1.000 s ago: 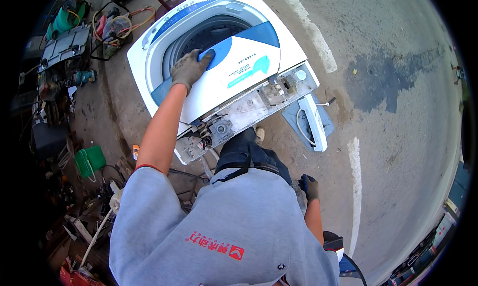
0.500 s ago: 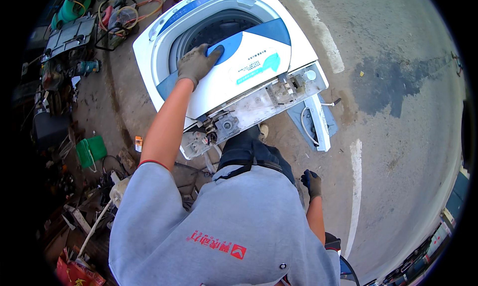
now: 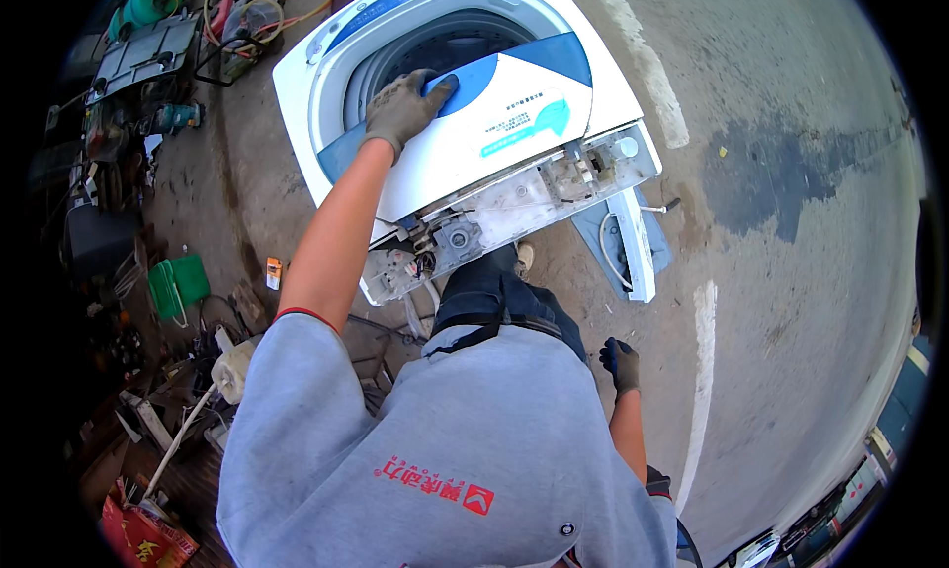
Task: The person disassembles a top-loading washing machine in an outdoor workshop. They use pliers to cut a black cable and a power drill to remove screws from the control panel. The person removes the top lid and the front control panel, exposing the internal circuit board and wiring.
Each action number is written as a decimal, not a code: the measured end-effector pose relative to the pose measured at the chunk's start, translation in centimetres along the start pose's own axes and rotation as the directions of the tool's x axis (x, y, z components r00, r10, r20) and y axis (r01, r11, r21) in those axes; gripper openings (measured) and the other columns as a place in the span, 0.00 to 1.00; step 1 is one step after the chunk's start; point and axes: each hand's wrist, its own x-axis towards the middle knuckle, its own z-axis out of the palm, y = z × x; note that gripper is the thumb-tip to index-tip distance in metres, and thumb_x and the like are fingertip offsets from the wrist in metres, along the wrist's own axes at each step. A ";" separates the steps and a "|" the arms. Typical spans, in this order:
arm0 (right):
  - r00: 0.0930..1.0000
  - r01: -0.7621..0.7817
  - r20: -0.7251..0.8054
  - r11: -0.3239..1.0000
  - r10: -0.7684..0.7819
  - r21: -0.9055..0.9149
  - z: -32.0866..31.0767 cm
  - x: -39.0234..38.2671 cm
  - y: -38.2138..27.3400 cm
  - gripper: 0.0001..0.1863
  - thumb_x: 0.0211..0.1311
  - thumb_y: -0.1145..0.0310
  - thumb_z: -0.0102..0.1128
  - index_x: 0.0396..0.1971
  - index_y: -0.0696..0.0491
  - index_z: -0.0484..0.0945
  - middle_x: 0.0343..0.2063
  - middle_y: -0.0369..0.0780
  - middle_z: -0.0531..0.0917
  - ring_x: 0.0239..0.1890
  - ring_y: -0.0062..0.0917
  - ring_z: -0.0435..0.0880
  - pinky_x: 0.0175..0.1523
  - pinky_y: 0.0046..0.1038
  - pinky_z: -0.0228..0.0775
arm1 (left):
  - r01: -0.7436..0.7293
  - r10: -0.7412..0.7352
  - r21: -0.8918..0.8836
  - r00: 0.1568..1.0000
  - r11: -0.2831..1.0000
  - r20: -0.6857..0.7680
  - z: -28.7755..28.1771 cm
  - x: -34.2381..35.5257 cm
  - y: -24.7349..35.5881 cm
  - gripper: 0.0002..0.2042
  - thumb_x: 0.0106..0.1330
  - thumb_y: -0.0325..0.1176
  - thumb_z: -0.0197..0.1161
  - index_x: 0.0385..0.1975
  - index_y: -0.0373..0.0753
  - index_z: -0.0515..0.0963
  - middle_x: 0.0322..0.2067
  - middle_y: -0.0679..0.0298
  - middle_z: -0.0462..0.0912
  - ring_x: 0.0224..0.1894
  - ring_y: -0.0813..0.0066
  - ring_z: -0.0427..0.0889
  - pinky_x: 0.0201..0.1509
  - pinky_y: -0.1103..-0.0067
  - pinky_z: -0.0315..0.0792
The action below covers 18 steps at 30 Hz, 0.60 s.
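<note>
A white top-load washing machine (image 3: 326, 187) stands in front of me, its round tub (image 3: 435, 59) showing through the opening. The white and blue lid (image 3: 465, 123) covers the part nearest me. My left hand (image 3: 400, 113), in a grey-brown work glove, is closed over the lid's blue edge, its fingers reaching over the opening side and partly hidden. Along the machine's near edge, the uncovered strip (image 3: 509, 200) shows dirty parts and wiring. My right hand (image 3: 621, 364), gloved too, hangs low beside my right hip, fingers curled in. Nothing shows in it.
A white strip-shaped panel (image 3: 631, 247) with a hose lies on a flat grey-blue piece on the ground, right of the machine. A green basket (image 3: 179, 287), an orange packet (image 3: 274, 272), a teal power tool (image 3: 178, 117) and assorted scrap lie to the left.
The view has shifted slightly, so the washing machine appears a little farther right. My left hand stays on the lid, and my right hand still hangs at my side.
</note>
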 end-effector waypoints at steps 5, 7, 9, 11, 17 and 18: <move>0.999 0.032 0.025 0.999 -0.030 -0.043 -0.1 0.7 -0.8 0.19 0.62 0.58 0.62 0.43 0.59 0.79 0.27 0.40 0.84 0.24 0.23 0.82 0.27 0.23 0.72 | -0.187 0.035 -0.504 0.954 0.843 -0.297 -1.8 -3.3 -2.4 0.25 0.62 0.57 0.59 0.52 0.47 0.77 0.51 0.55 0.77 0.58 0.54 0.72 0.63 0.67 0.64; 0.998 0.054 0.036 0.996 -0.051 -0.071 0.1 1.0 -1.2 0.19 0.62 0.58 0.62 0.43 0.59 0.79 0.27 0.40 0.84 0.24 0.23 0.82 0.28 0.23 0.72 | -0.275 0.033 -0.478 0.890 0.834 -0.455 -2.4 -6.0 -4.0 0.21 0.63 0.52 0.62 0.49 0.45 0.79 0.43 0.57 0.79 0.49 0.59 0.78 0.55 0.69 0.70; 0.995 0.077 0.063 0.993 -0.072 -0.087 0.2 1.7 -1.0 0.20 0.61 0.57 0.62 0.42 0.60 0.79 0.27 0.40 0.84 0.24 0.23 0.82 0.28 0.23 0.72 | -0.120 -0.087 -0.616 0.952 0.779 -0.295 -3.8 -10.3 -4.4 0.19 0.63 0.47 0.62 0.48 0.43 0.79 0.40 0.60 0.79 0.41 0.67 0.79 0.46 0.73 0.73; 0.993 0.093 0.078 0.987 -0.084 -0.130 0.6 2.0 -1.3 0.20 0.62 0.57 0.62 0.42 0.60 0.79 0.27 0.40 0.84 0.25 0.23 0.82 0.28 0.23 0.72 | 0.011 -0.181 -0.675 0.966 0.738 -0.183 -4.1 -15.0 -4.8 0.16 0.63 0.42 0.63 0.45 0.40 0.79 0.36 0.63 0.78 0.34 0.76 0.78 0.35 0.77 0.73; 0.985 0.135 0.125 0.982 -0.118 -0.135 2.5 2.6 -0.9 0.20 0.62 0.59 0.60 0.42 0.62 0.81 0.26 0.40 0.84 0.24 0.22 0.81 0.28 0.22 0.70 | 0.130 -0.121 -0.517 0.991 0.846 0.051 0.0 -24.9 -7.3 0.13 0.59 0.36 0.68 0.39 0.37 0.80 0.32 0.59 0.79 0.29 0.74 0.79 0.31 0.76 0.73; 0.983 0.137 0.139 0.982 -0.119 -0.128 2.7 2.7 -0.5 0.20 0.62 0.59 0.60 0.41 0.62 0.81 0.26 0.40 0.84 0.24 0.21 0.81 0.28 0.22 0.70 | 0.085 -0.084 -0.411 0.996 0.908 0.020 1.2 -25.9 -7.9 0.13 0.58 0.36 0.68 0.40 0.38 0.80 0.33 0.58 0.80 0.30 0.72 0.80 0.33 0.75 0.73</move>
